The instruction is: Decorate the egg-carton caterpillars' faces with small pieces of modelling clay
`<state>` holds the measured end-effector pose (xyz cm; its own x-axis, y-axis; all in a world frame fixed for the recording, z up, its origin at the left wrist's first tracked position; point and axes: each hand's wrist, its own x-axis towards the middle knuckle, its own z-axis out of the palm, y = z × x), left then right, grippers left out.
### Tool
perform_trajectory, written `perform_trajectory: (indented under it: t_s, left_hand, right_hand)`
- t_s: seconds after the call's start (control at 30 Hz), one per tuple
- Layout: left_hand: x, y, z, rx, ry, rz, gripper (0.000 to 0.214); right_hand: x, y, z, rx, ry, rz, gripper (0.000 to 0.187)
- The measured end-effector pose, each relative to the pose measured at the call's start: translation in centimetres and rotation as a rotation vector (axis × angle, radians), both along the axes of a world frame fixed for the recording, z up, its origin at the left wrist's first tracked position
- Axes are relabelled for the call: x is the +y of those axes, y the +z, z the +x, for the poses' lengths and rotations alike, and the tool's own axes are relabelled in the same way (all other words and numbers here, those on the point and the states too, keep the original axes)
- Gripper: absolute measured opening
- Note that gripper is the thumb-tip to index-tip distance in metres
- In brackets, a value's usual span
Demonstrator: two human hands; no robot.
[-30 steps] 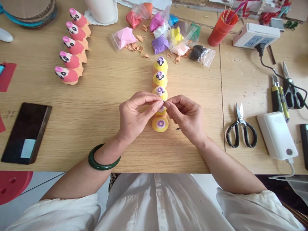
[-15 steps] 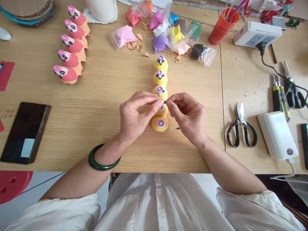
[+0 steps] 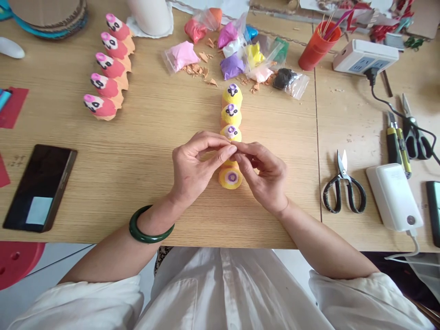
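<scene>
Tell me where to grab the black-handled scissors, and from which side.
Take the scissors by their black handle loops, coming from the near side. They lie flat, loops toward the person and open blades pointing away, so the right hand, the closer one, reaches the loops without crossing the points.

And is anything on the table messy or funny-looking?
Yes, a little: orange-brown scraps are scattered on the wooden table beside the bags of coloured clay. They look like spilled crumbs near the neat rows.
</scene>
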<state>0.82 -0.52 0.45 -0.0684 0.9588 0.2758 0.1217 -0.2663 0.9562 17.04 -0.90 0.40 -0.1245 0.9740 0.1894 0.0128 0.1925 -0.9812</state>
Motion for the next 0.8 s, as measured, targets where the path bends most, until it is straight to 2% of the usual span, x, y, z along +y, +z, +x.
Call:
perform_trajectory:
  t_s: [0.23,0.33,0.6,0.7,0.8]
  left_hand:
    - [0.7,-0.4,-0.1,-0.055,0.009,-0.077,0.036]
    - [0.8,-0.5,-0.3,-0.047,0.035,-0.093,0.038]
    - [1.5,-1.2,-0.8,-0.062,0.123,-0.011,0.03]
    - [1.7,-1.4,-0.9,-0.041,0.145,-0.012,0.032]
    - [1.5,-1.3,-0.8,-0.021,0.107,-0.032,0.033]
  right_hand:
    - [0.9,-0.1,0.0,0.206,0.033,-0.239,0.034]
    - [1.2,-0.1,0.1,0.256,0.052,-0.319,0.036]
    - [1.9,0.0,0.3,0.277,0.031,-0.31,0.045]
    - [2.1,-0.1,0.5,0.266,0.02,-0.358,0.041]
    - [2.2,-0.2,0.6,0.266,0.065,-0.397,0.036]
